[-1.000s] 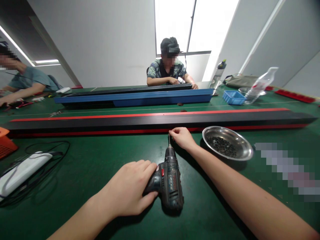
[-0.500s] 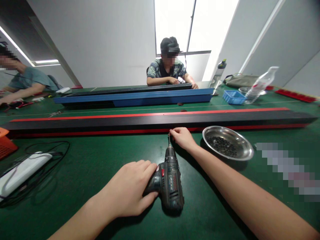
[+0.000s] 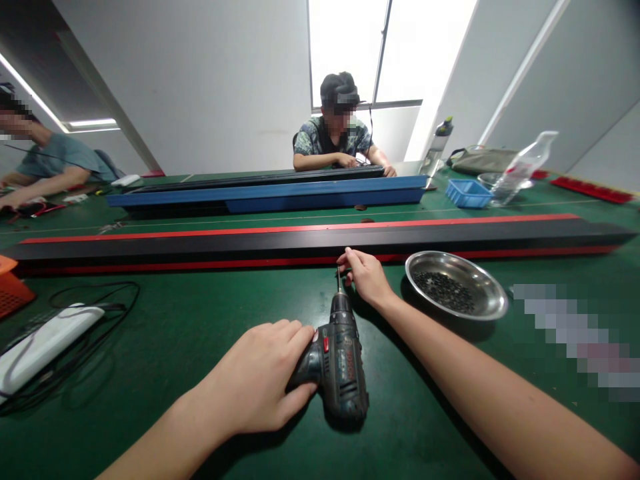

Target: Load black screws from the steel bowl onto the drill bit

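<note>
My left hand (image 3: 273, 373) is wrapped round the handle of a black cordless drill (image 3: 345, 373), which lies on its side. The drill's long bit (image 3: 339, 281) points away from me at the near red edge of a long black-and-red bar (image 3: 240, 245). Beside the bit's tip is my right hand (image 3: 367, 275), its index finger raised and its fingers parted; nothing shows clearly between them. A tiny dark piece seems to sit at the tip, too small to make out. Right of that hand stands a steel dish (image 3: 493, 303) holding many small dark screws (image 3: 445, 291).
A white power strip (image 3: 47, 340) with black cables and an orange basket (image 3: 13, 290) lie at left. Beyond the bar are a blue bar (image 3: 325, 198), a blue tray (image 3: 469, 193) and a plastic bottle (image 3: 520, 173). One person sits opposite, another at far left.
My right hand's fingers have loosened from a pinch at the bit's tip, the index finger lifting. My left hand and the drill have stayed in place.
</note>
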Available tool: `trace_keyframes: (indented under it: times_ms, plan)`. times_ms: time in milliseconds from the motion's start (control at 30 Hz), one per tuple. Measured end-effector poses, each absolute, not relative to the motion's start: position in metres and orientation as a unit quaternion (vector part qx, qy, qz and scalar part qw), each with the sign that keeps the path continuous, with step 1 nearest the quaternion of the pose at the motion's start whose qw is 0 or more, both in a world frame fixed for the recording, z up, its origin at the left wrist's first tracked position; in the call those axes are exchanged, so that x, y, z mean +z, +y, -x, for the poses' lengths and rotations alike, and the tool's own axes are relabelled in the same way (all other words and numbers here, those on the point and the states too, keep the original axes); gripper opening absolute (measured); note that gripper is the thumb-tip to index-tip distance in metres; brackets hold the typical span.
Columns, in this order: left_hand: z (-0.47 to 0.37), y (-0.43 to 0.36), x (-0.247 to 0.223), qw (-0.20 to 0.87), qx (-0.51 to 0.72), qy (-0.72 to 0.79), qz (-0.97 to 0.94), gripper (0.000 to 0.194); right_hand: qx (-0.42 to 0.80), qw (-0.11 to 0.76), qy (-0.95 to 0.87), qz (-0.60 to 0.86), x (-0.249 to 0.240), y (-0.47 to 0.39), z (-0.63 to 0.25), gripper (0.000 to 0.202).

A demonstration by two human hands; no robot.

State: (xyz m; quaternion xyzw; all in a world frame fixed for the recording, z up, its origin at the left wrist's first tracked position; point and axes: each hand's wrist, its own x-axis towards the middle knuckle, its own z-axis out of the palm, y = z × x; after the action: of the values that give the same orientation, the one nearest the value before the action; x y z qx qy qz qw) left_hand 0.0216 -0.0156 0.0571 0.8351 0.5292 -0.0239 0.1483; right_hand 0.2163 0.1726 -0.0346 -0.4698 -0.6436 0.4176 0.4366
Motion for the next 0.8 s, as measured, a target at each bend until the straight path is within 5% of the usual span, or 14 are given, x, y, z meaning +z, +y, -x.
trace_keyframes:
  times_ms: [800]
  plan:
    - [-0.017,-0.016,0.041,0.13,0.009,0.526,-0.84,0.042,0.386,0.422,-0.674,0.467,-0.028,0.167,-0.217,0.067]
